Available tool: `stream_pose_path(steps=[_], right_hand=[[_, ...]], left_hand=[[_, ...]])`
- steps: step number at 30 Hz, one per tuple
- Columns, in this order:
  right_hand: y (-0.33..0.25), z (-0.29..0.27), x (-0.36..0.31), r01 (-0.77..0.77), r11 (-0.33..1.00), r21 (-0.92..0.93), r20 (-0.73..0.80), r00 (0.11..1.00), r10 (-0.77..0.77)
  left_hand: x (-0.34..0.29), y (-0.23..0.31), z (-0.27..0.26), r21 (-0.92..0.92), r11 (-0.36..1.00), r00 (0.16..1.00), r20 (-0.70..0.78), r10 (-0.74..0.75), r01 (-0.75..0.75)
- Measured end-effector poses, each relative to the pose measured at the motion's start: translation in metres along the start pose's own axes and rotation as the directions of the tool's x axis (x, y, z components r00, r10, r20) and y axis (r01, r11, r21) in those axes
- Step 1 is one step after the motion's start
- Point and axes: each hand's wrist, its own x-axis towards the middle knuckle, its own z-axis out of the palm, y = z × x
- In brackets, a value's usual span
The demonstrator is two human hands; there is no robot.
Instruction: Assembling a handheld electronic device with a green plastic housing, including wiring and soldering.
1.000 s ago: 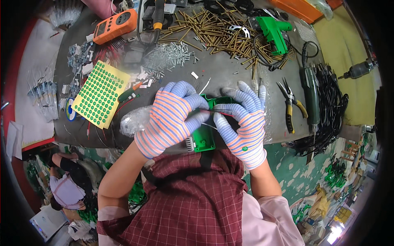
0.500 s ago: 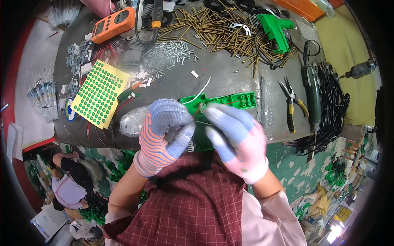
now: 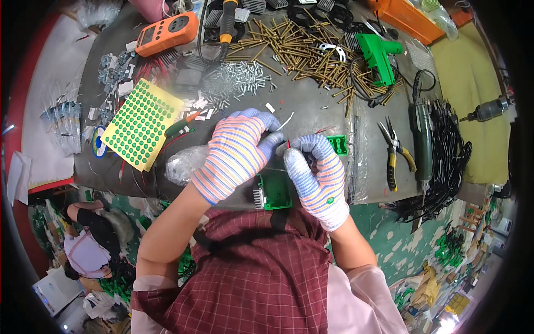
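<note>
My left hand [image 3: 242, 153], in a striped knit glove, is closed, its fingertips pinched at the lower end of a thin white wire [image 3: 286, 121]. My right hand [image 3: 321, 181], gloved alike, is closed too; a short bit of red wire [image 3: 288, 144] shows at its thumb and forefinger. The fingertips of both hands almost meet. Beneath them lies a green plastic housing shell [image 3: 276, 192], its middle hidden by the hands. One end with round screw posts shows past my right hand. A finned metal heat sink [image 3: 259, 192] sits at the shell's near left side.
Brass rods [image 3: 300, 53] and silver screws [image 3: 239, 79] lie in heaps at the back. Left are a sheet of green round stickers [image 3: 142, 123], a screwdriver [image 3: 181, 125] and an orange multimeter [image 3: 167, 34]. Right lie pliers [image 3: 395, 153], an electric screwdriver [image 3: 424, 142] and black cables [image 3: 450, 145].
My left hand has moved right and up, turning its back upward. My right hand has curled its fingers inward. The white wire's tip now sits slightly lower and further right.
</note>
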Motion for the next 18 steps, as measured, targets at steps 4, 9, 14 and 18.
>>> stream_pose_path(steps=[4,9,14,18], right_hand=[[-0.009,0.009,-0.001,-0.032,0.999,0.021,-0.084,0.996,0.034],[-0.008,0.015,0.001,-0.019,0.999,-0.044,-0.115,0.993,0.014],[-0.011,0.021,0.004,-0.011,0.997,-0.078,-0.112,0.994,0.002],[-0.013,0.027,0.006,0.017,0.996,-0.091,-0.114,0.993,-0.027]], left_hand=[[-0.012,0.007,-0.006,-0.272,0.953,0.984,-0.084,-0.160,0.132],[-0.037,0.006,0.008,-0.574,0.785,0.937,-0.083,-0.338,0.233],[-0.034,0.010,0.002,-0.802,0.540,0.902,-0.006,-0.432,0.254],[-0.033,0.008,-0.003,-0.879,0.434,0.911,0.003,-0.412,0.200]])
